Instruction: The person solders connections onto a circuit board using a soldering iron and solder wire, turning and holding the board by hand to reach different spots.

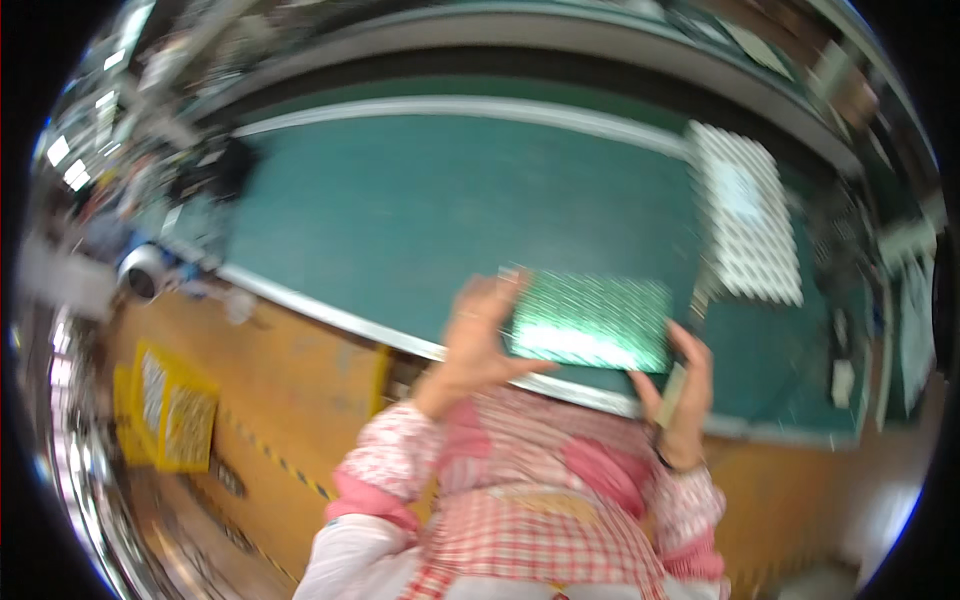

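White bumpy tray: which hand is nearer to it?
Right. The right hand is below-left of the white bumpy tray in the picture; the left hand is farther left.

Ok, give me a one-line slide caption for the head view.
Left hand and right hand hold a glossy green panel at the bench's near edge, white tray at right.

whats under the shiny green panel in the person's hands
Around the green panel, the tabletop and its pale front edge show. Whatever lies directly beneath is covered, and I can't tell whether the panel touches the tabletop.
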{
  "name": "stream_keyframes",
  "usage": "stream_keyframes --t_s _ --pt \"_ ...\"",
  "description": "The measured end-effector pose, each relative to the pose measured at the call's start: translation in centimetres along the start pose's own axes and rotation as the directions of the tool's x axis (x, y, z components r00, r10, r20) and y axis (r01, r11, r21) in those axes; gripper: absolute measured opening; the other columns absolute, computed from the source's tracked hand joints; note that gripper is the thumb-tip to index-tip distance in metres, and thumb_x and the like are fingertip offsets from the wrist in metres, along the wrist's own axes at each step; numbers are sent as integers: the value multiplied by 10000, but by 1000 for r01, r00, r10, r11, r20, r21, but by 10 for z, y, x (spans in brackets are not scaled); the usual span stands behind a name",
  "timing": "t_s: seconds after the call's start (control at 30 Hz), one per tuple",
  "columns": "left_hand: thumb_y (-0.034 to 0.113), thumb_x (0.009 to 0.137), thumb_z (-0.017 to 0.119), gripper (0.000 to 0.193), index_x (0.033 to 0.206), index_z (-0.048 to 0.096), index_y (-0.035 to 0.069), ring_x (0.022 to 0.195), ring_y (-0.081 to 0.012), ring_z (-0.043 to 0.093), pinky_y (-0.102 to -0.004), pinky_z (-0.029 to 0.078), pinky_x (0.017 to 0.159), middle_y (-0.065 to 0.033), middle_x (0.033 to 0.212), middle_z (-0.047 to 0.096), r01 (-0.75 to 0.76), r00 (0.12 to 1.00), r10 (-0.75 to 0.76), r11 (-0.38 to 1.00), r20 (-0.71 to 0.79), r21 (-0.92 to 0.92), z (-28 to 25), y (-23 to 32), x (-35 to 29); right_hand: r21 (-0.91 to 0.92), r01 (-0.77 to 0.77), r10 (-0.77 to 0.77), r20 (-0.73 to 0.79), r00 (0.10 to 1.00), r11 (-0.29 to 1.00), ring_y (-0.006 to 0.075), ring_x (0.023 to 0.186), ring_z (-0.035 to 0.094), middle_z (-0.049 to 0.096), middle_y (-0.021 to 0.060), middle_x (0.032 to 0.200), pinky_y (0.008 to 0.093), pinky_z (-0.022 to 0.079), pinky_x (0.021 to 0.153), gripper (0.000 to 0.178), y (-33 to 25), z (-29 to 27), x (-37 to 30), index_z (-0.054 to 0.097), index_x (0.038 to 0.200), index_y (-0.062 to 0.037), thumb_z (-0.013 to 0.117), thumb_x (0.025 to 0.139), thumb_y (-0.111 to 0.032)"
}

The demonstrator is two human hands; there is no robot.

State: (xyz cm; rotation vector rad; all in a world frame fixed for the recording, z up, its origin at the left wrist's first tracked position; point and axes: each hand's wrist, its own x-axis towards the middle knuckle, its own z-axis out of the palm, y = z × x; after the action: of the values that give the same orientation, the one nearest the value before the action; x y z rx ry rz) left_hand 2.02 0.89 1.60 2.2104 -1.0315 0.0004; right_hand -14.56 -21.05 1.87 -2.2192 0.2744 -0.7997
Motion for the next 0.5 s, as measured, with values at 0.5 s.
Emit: stream_keyframes --t_s 0.5 --pt "267 548 944 1043 1457 469 78 1336 -303 498 -468 250 1204 -109 1406 578 71 995 -64 993 71 -99 7 17 2 22 26 -26 -16 1000 999 371 1127 606 584 204 1282 394 522 913 718 10 -15 -12 476 1355 -66 836 735 -24"
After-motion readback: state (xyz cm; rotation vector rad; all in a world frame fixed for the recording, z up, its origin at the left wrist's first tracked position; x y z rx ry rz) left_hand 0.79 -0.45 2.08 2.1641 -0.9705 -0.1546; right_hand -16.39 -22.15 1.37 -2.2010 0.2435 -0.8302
